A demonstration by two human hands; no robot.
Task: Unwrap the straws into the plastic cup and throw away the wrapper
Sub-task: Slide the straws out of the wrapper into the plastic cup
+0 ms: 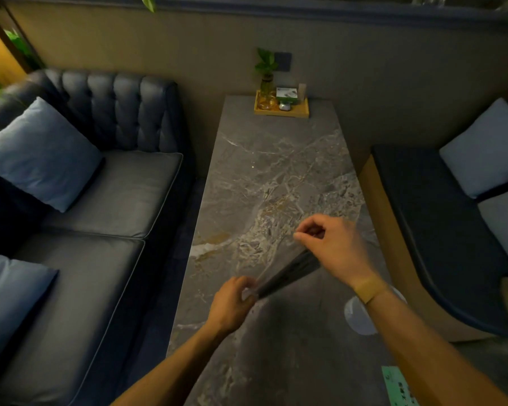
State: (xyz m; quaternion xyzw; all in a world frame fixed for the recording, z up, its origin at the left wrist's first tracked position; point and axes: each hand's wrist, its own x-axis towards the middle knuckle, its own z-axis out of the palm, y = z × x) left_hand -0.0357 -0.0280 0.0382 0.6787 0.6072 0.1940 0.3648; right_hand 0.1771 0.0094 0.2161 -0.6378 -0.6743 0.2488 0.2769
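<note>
A bundle of dark straws [288, 272] in a clear wrapper [264, 273] hangs slanted above the grey marble table [264, 171]. My left hand [232, 303] pinches the bundle's lower left end. My right hand [332, 244] is at the upper right end, its thumb and fingers pinching the clear wrapper there. A clear plastic cup [357, 317] stands on the table at the right, partly hidden behind my right forearm.
A wooden tray [282, 111] with a small plant, glasses and a box sits at the table's far end. A dark sofa [100, 194] with blue cushions runs along the left, a bench seat [440, 215] along the right. A green card [399, 385] lies near the front right.
</note>
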